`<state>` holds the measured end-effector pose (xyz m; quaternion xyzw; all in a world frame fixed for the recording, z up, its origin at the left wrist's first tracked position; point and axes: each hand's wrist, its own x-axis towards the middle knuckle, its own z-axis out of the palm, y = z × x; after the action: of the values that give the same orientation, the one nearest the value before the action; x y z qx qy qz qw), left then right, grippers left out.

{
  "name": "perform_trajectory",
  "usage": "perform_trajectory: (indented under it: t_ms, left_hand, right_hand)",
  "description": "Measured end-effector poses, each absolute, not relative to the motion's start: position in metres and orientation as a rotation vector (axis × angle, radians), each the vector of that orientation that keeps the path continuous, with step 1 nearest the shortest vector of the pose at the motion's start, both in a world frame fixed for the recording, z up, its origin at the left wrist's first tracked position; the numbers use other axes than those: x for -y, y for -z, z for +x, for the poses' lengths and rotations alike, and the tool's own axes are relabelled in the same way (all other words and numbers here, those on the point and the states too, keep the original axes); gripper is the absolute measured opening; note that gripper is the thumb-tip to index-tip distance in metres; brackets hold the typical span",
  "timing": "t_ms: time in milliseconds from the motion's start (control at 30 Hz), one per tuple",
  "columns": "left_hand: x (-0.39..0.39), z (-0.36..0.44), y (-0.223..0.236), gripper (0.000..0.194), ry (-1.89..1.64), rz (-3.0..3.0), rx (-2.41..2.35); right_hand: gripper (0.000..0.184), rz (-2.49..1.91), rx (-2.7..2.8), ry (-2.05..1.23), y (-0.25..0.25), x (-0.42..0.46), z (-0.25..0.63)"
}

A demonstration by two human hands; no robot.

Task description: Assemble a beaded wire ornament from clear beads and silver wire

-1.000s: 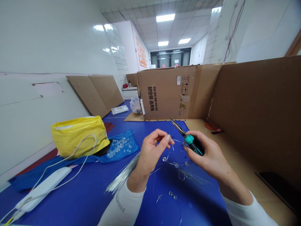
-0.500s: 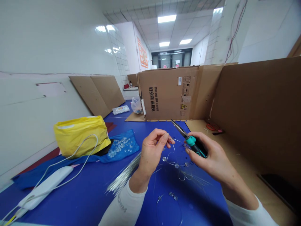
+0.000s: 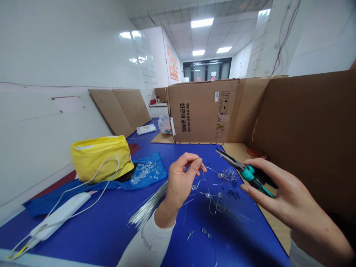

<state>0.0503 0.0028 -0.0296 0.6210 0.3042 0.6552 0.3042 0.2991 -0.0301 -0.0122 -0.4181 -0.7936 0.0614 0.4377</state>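
My left hand [image 3: 180,180] hovers over the blue mat [image 3: 105,230] and pinches a thin bent wire [image 3: 207,185] that carries a few clear beads. My right hand [image 3: 280,196] is to the right of it and grips teal-handled pliers [image 3: 244,171], whose closed jaws point left toward the wire without touching it. A bundle of straight silver wires [image 3: 148,207] lies just below my left wrist. Small dark rings [image 3: 232,193] lie on the mat between my hands. A finished wire loop with beads [image 3: 201,241] lies near the front.
A yellow bag [image 3: 100,157] and a blue pouch of clear beads [image 3: 144,170] sit at the left. A white power strip with cable [image 3: 59,215] lies front left. Cardboard walls [image 3: 306,122] close off the back and right.
My right hand with the pliers has moved to the right, away from the wire. My left hand still pinches the wire in the same spot.
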Motion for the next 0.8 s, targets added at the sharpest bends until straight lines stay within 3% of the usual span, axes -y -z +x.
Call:
perform_trajectory:
  t_ms: [800]
  left_hand:
    - [0.001,0.048,0.028,0.026,-1.888,1.787,-0.993]
  right_hand:
    - [0.032,-1.111,2.2,0.084,0.013,0.042,0.287]
